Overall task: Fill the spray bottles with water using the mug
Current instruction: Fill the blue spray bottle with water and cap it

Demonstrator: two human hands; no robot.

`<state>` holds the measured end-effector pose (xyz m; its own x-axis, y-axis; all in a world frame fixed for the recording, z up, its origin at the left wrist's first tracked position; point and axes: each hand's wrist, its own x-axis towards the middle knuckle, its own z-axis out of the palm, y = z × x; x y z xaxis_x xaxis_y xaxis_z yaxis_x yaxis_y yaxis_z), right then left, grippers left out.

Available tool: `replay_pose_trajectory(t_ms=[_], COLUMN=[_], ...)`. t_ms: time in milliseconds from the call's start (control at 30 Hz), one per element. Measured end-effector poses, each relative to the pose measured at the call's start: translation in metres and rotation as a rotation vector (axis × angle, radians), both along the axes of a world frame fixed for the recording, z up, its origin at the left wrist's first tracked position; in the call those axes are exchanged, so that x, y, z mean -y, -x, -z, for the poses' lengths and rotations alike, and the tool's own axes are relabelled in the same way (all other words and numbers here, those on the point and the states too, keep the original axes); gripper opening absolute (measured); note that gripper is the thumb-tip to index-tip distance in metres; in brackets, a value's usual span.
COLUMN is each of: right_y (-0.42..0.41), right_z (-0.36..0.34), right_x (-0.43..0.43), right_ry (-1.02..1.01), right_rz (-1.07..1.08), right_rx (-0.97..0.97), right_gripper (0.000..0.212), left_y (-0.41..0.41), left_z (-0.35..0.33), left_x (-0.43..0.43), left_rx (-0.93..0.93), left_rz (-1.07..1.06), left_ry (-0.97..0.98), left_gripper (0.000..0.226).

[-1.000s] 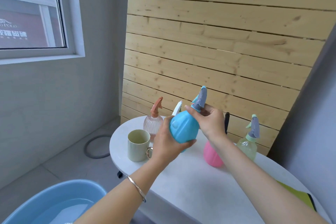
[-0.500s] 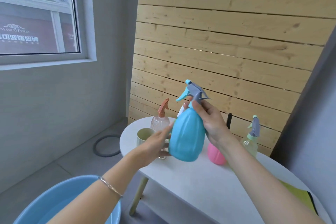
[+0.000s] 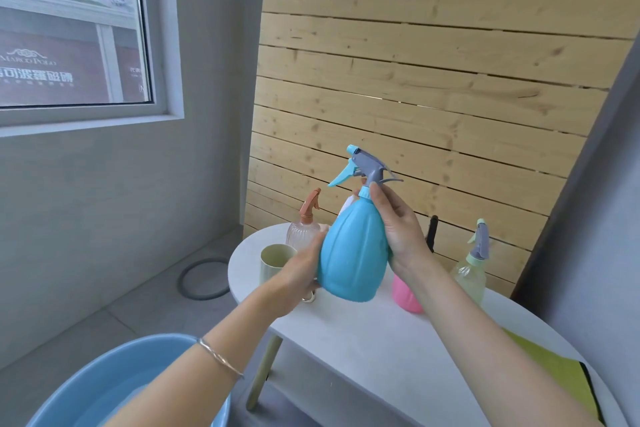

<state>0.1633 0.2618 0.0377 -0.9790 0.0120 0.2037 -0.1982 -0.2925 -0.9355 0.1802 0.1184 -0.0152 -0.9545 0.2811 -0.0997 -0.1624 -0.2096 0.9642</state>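
I hold a blue spray bottle (image 3: 353, 253) upright above the white table (image 3: 363, 350), its grey and blue trigger head on top. My left hand (image 3: 298, 277) presses against the bottle's lower left side. My right hand (image 3: 398, 229) wraps the bottle's right side and neck. A pale green mug (image 3: 273, 262) stands on the table behind my left hand. A clear pink ribbed bottle (image 3: 304, 229) with an orange sprayer stands at the back. A pink bottle (image 3: 407, 295) is partly hidden by my right arm. A pale green bottle (image 3: 471, 270) stands at the right.
A blue basin (image 3: 104, 381) holding water sits on the floor at the lower left. A yellow-green cloth (image 3: 557, 371) lies on the table's right end. A wooden slat wall stands behind the table. A dark hose ring (image 3: 201, 279) lies on the floor.
The blue bottle went from tilted to upright and rose a little. My left hand shifted from under its base to its lower side.
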Motion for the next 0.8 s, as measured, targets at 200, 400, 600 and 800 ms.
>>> replay_pose_trajectory(t_ms=[200, 400, 600, 800], right_y=[0.000, 0.005, 0.003, 0.007], right_z=[-0.001, 0.006, 0.009, 0.003], right_x=[0.007, 0.000, 0.004, -0.006], right_ry=[0.005, 0.046, 0.020, 0.005], right_rz=[0.087, 0.030, 0.006, -0.065], right_rx=[-0.011, 0.040, 0.048, 0.005], right_gripper=[0.019, 0.030, 0.021, 0.024], left_y=[-0.003, 0.001, 0.001, 0.006], left_z=[-0.010, -0.002, 0.002, 0.008], left_x=[-0.009, -0.003, 0.000, 0.016], left_rx=[-0.260, -0.171, -0.168, 0.003], left_rz=[-0.048, 0.048, 0.085, 0.297], left_ry=[0.149, 0.009, 0.093, 0.010], left_gripper=[0.047, 0.033, 0.055, 0.090])
